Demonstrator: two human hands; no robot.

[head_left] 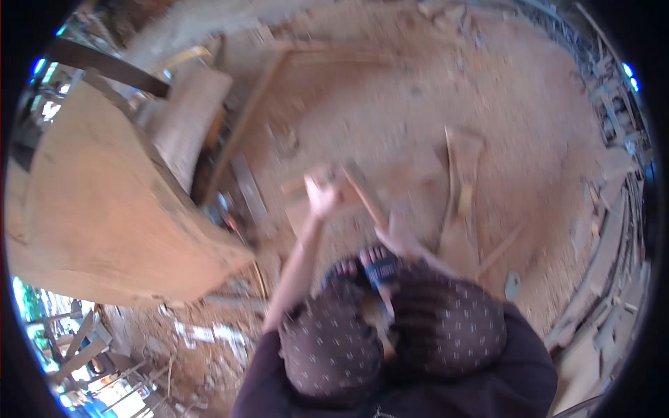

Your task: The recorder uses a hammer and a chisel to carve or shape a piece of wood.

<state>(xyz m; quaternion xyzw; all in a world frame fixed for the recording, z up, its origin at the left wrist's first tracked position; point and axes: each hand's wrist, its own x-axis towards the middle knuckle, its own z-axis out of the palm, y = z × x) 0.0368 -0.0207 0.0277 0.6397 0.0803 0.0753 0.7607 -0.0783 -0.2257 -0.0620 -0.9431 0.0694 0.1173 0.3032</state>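
Observation:
My left hand (pixel 323 189), blurred, is closed in the middle of the view, beside the upper end of a slim wooden piece (pixel 361 187); what exactly it grips is unclear. My right hand (pixel 394 235), lower and further right, is wrapped round the near end of that wooden piece, which slants up toward my left hand. Below my hands are my sandalled feet (pixel 378 268) on the dusty brown floor (pixel 526 139), with flat wooden scraps under and around the wooden piece.
A large tan wooden slab (pixel 104 195) stands at the left, beside a dark beam (pixel 111 66) and a paler curved board (pixel 188 118). A long narrow board (pixel 463 160) lies right of my hands. Piled strips (pixel 613 230) line the right edge. Debris (pixel 202 331) is scattered at lower left.

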